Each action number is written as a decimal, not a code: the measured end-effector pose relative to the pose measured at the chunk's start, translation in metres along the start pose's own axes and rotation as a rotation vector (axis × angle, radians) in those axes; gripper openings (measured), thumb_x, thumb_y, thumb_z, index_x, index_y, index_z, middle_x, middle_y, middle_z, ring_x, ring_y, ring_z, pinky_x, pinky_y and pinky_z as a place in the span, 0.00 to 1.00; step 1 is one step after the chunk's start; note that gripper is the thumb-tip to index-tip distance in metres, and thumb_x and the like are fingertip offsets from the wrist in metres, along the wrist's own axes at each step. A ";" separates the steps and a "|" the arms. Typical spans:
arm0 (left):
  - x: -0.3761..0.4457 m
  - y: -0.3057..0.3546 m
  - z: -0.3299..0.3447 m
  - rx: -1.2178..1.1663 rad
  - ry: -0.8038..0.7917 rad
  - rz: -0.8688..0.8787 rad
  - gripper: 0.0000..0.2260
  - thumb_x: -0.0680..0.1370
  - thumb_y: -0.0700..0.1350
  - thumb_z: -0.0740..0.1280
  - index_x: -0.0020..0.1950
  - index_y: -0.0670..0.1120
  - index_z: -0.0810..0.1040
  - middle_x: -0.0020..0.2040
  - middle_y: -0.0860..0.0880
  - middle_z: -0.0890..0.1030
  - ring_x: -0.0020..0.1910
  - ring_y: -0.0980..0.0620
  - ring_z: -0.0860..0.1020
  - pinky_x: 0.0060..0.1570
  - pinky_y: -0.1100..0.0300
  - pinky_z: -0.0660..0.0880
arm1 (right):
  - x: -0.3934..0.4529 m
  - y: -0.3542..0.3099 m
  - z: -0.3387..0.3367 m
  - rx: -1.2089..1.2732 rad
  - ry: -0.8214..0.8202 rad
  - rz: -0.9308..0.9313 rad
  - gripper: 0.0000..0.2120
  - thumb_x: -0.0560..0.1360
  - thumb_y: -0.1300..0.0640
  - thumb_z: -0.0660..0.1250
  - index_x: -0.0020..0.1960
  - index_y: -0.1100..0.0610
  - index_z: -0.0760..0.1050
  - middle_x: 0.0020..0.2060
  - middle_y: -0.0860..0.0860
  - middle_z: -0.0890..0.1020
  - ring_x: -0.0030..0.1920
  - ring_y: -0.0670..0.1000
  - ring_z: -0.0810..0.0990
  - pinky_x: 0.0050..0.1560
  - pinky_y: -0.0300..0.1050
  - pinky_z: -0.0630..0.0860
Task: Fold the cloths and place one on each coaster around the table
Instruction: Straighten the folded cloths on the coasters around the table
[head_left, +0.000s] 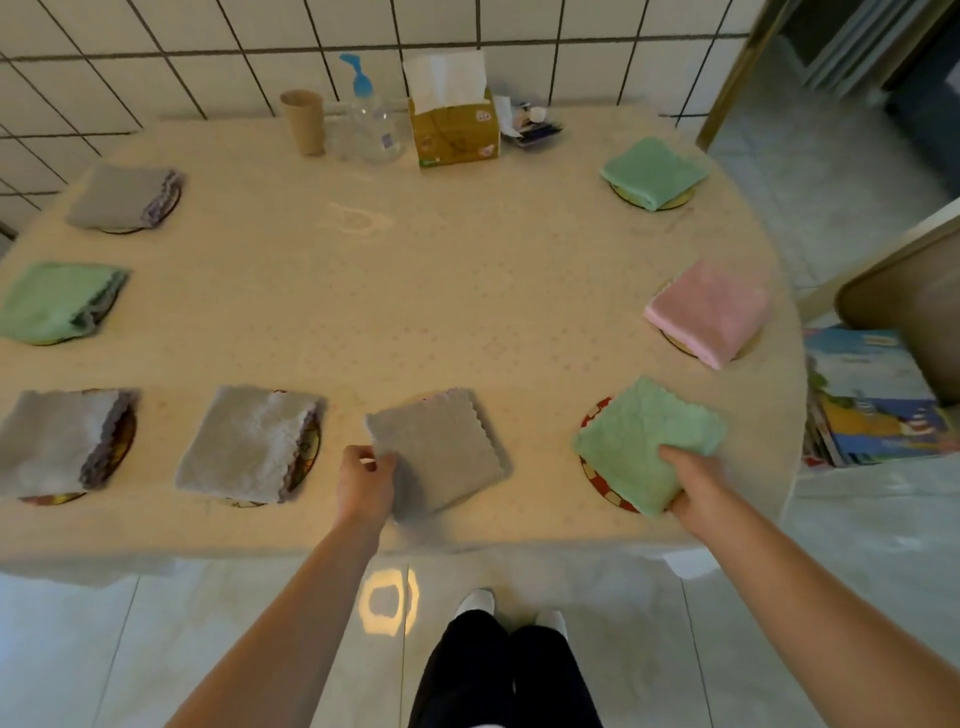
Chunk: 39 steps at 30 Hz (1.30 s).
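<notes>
My left hand pinches the near left corner of a folded grey cloth lying at the table's front middle; the coaster under it is almost hidden. My right hand grips the near edge of a folded green cloth that sits on a red-rimmed coaster. Folded cloths lie on coasters around the table: pink and green on the right, grey and grey at the front left, green and grey on the left.
A cream tablecloth covers the table. At the back stand a cardboard tube, a pump bottle and a tissue box. A chair and a stack of books are to the right. My feet show on the tiled floor.
</notes>
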<state>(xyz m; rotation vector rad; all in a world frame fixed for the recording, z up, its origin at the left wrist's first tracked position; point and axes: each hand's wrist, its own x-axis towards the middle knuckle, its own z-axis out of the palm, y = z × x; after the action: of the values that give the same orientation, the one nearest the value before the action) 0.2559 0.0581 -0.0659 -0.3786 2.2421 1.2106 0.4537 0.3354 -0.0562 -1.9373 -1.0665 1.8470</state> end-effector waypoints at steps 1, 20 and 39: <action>-0.001 0.001 0.000 -0.026 -0.014 -0.008 0.10 0.79 0.48 0.64 0.55 0.47 0.68 0.50 0.46 0.76 0.49 0.44 0.75 0.51 0.46 0.76 | 0.002 0.000 -0.001 0.012 -0.053 -0.011 0.17 0.74 0.65 0.66 0.61 0.57 0.71 0.56 0.58 0.78 0.55 0.61 0.77 0.53 0.61 0.76; 0.023 0.024 -0.018 0.149 -0.140 0.140 0.10 0.78 0.43 0.66 0.59 0.49 0.71 0.50 0.50 0.79 0.47 0.48 0.76 0.47 0.52 0.72 | 0.044 -0.034 -0.028 -0.599 -0.245 -0.213 0.18 0.68 0.63 0.72 0.58 0.58 0.76 0.48 0.55 0.83 0.49 0.57 0.81 0.53 0.55 0.78; 0.017 0.020 -0.009 0.573 0.084 0.319 0.25 0.70 0.44 0.73 0.64 0.49 0.68 0.62 0.45 0.72 0.53 0.42 0.75 0.43 0.51 0.74 | 0.052 -0.045 -0.032 -1.044 0.000 -0.370 0.24 0.65 0.54 0.77 0.55 0.61 0.70 0.48 0.58 0.79 0.48 0.58 0.76 0.44 0.47 0.69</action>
<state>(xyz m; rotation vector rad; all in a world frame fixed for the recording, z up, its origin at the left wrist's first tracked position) 0.2295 0.0618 -0.0585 0.1604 2.6611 0.6429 0.4650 0.4100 -0.0621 -1.9151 -2.5152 1.1350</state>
